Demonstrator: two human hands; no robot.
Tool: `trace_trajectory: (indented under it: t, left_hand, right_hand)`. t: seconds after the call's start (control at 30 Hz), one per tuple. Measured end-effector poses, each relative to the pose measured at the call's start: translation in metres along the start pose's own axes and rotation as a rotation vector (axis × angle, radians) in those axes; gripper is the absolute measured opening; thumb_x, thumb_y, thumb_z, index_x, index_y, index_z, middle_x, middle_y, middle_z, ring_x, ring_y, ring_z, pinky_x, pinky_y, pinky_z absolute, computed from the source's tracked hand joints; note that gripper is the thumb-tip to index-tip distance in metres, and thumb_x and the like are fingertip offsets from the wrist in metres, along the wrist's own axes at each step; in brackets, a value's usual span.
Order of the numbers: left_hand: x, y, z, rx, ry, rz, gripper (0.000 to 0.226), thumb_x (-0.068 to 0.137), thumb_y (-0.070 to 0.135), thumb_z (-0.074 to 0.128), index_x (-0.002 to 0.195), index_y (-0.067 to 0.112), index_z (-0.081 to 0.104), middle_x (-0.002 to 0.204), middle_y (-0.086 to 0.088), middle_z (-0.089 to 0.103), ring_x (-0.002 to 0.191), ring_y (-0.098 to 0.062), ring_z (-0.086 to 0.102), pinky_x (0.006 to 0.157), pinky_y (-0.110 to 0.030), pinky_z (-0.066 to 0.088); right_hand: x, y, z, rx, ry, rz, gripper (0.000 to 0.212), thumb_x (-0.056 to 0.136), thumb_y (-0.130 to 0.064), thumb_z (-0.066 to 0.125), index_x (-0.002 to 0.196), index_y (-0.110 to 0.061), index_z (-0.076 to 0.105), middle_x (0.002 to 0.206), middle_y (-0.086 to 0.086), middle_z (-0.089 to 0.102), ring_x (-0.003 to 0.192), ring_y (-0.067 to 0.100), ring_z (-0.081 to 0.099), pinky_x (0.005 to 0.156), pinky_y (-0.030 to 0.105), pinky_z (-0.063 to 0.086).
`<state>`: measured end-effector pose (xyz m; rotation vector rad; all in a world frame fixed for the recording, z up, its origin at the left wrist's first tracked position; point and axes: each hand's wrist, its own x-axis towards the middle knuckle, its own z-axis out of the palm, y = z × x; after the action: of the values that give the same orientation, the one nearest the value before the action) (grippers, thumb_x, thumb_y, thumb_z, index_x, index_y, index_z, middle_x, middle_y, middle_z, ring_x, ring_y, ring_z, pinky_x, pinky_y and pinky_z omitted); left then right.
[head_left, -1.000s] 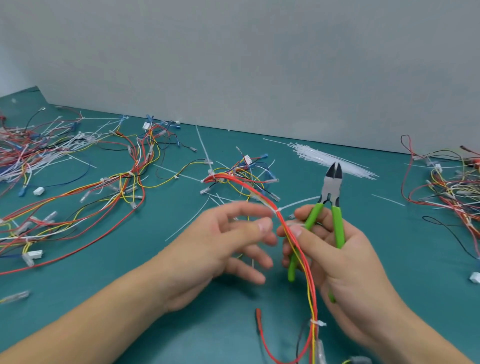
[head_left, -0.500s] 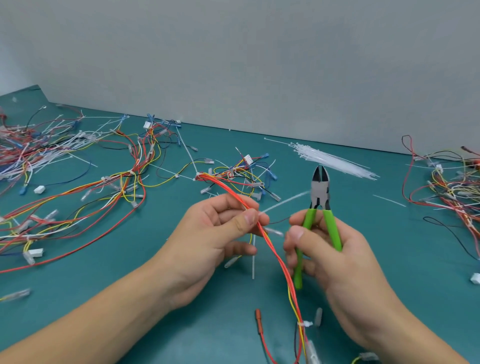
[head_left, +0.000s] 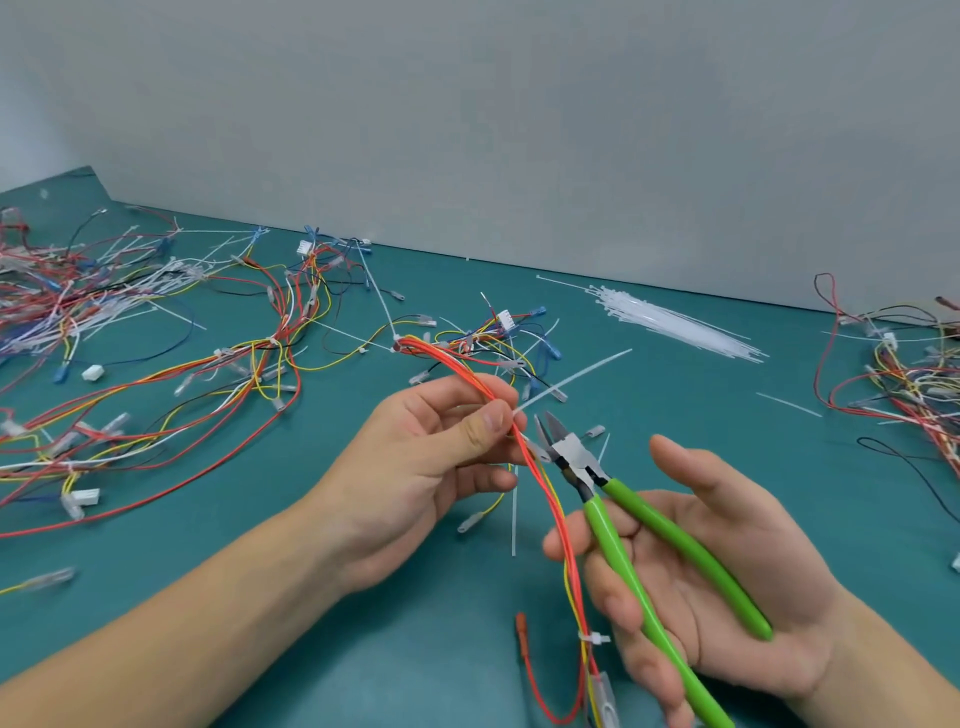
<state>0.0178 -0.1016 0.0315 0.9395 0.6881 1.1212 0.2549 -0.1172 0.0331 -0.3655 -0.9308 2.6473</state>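
A tangle of wire harnesses (head_left: 260, 358) sprawled over the teal counter (head_left: 701, 410) well to the left of the left hand (head_left: 431, 467), with a small white connector (head_left: 92, 372) lying loose among them. No lettering on any of it was large enough to read.

The left hand was raised above the counter and pinched a red and orange wire bundle (head_left: 540, 483) between thumb and forefinger. Above the pinch, the bundle ran up and left to a knot of wires on the counter. Below it, the bundle hung down past the fingertips of the right hand (head_left: 727, 597). A white cable tie (head_left: 571, 380) sat on the bundle right at the pinch, its tail pointing up and to the right.

Just to the right of that pinch were the green-handled diagonal cutters (head_left: 574, 457), blades apart, their tips close to the bundle and just below the tie. The right hand lay palm up. One handle rested across the palm and the fingers curled loosely under the other, with the thumb held straight.

Beyond the right hand lay a sheaf of spare cable ties (head_left: 675, 322), and far to its right was another heap of harnesses (head_left: 904, 384).
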Motion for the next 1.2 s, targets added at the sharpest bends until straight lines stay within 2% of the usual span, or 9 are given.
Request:
trace_trajectory:
  t: [0.17, 0.47, 0.83, 1.0, 1.2]
  left_hand:
    - [-0.001, 0.001, 0.001, 0.011, -0.028, -0.032, 0.019, 0.08, 0.025, 0.077, 0.097, 0.018, 0.077, 0.091, -0.01, 0.072, 0.076, -0.021, 0.071, 0.067, -0.028, 0.058]
    - [-0.003, 0.0, 0.003, 0.026, -0.074, -0.055, 0.02, 0.079, 0.027, 0.077, 0.098, 0.021, 0.078, 0.094, -0.011, 0.075, 0.077, -0.02, 0.071, 0.07, -0.028, 0.059]
    - [-0.001, -0.003, -0.002, 0.035, -0.068, -0.036, 0.023, 0.079, 0.024, 0.079, 0.101, 0.019, 0.08, 0.09, -0.008, 0.073, 0.075, -0.017, 0.069, 0.069, -0.026, 0.058]
    - [0.0, -0.004, -0.004, 0.056, -0.043, -0.04, 0.04, 0.076, 0.026, 0.082, 0.115, 0.016, 0.078, 0.086, -0.006, 0.072, 0.07, -0.016, 0.065, 0.07, -0.026, 0.057]
    - [0.0, -0.005, -0.005, 0.062, -0.026, -0.037, 0.046, 0.076, 0.024, 0.081, 0.12, 0.015, 0.076, 0.084, -0.003, 0.072, 0.068, -0.014, 0.06, 0.069, -0.026, 0.056]
  right_hand:
    - [-0.003, -0.003, -0.005, 0.006, -0.02, -0.002, 0.079, 0.105, -0.061, 0.029, 0.149, 0.005, 0.038, 0.104, 0.016, 0.069, 0.085, 0.03, 0.076, 0.07, 0.041, 0.062]
    - [-0.002, 0.001, -0.007, 0.044, -0.059, 0.028, 0.077, 0.106, -0.06, 0.023, 0.144, 0.004, 0.043, 0.103, 0.015, 0.071, 0.085, 0.029, 0.076, 0.069, 0.038, 0.062]
    - [0.0, 0.004, -0.004, 0.12, -0.009, 0.036, 0.059, 0.108, -0.046, 0.039, 0.138, 0.003, 0.053, 0.088, 0.012, 0.066, 0.069, 0.024, 0.075, 0.058, 0.036, 0.062]
    - [-0.001, 0.004, 0.0, 0.088, 0.071, 0.046, 0.051, 0.107, -0.041, 0.046, 0.136, 0.0, 0.058, 0.079, 0.007, 0.062, 0.058, 0.019, 0.071, 0.05, 0.032, 0.058]
    - [0.0, 0.003, 0.004, 0.104, 0.124, 0.029, 0.056, 0.108, -0.04, 0.043, 0.152, -0.005, 0.043, 0.071, 0.004, 0.058, 0.049, 0.014, 0.065, 0.046, 0.028, 0.055]
